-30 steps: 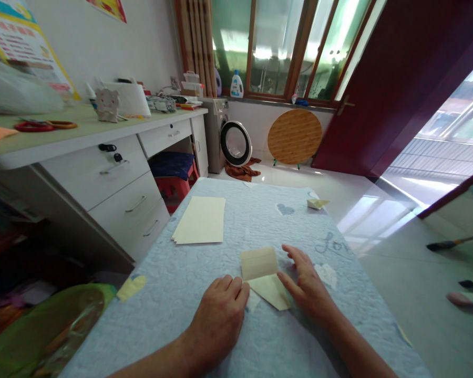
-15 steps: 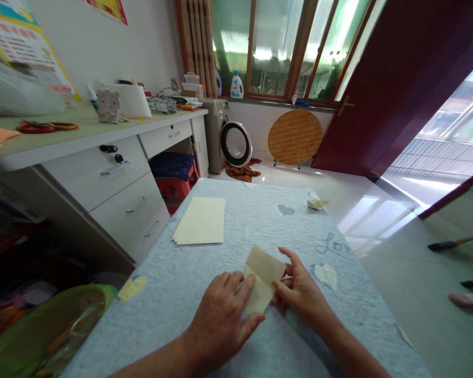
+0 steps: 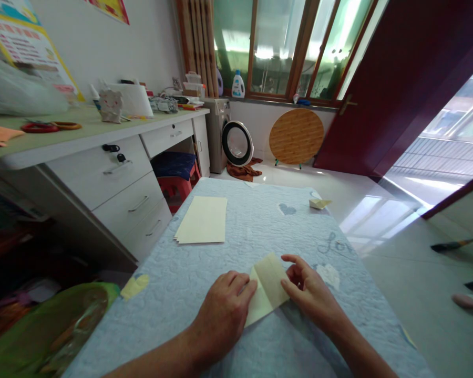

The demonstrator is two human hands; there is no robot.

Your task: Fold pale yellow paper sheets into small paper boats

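A pale yellow sheet of paper point(image 3: 268, 286) with a crease down its middle lies low over the cloth between my hands. My left hand point(image 3: 226, 304) grips its left side, the fingers on top and the thumb hidden. At the right edge, my right hand point(image 3: 305, 286) pinches the paper between thumb and curled fingers, its index finger raised beyond the corner. A stack of similar paper sheets point(image 3: 203, 220) rests farther off to the left. Near the far right corner sits a small folded paper piece point(image 3: 319, 203).
A light blue quilted cloth point(image 3: 256, 215) covers the table. Left of it stand a white desk with drawers point(image 3: 122, 184), a red stool with a blue cushion point(image 3: 175, 167) and a green-lined bin point(image 3: 102, 299). Beyond are an open washing machine point(image 3: 216, 136) and a round wooden tabletop point(image 3: 296, 136).
The paper has turned and lies flatter and more opened out, its crease now running lengthwise between my hands. My left thumb has gone from view under or behind the paper.
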